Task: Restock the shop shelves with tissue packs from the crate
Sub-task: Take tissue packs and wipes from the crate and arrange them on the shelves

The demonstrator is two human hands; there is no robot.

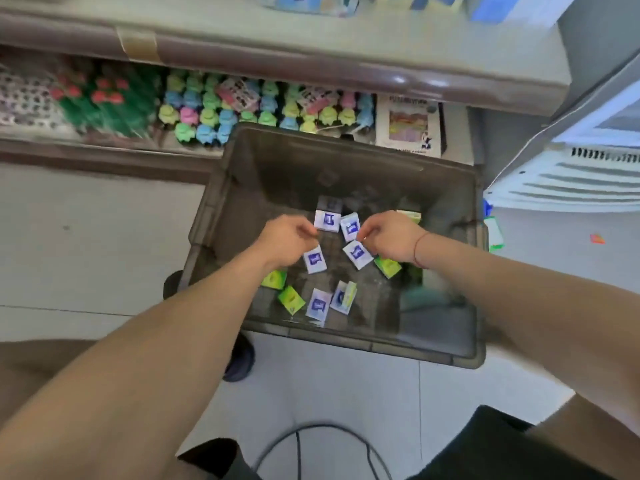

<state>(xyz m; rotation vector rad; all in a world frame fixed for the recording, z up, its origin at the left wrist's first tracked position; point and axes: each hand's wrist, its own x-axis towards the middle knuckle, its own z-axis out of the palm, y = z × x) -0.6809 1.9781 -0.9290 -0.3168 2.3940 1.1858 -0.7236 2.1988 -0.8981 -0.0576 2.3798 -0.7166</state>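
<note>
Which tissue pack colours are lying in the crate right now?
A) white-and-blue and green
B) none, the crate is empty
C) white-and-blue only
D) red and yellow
A: the floor of the crate shows white-and-blue packs scattered among green packs.

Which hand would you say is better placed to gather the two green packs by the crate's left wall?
Probably left: the left hand hovers beside those green packs; the right hand is farther, beyond white packs.
</note>
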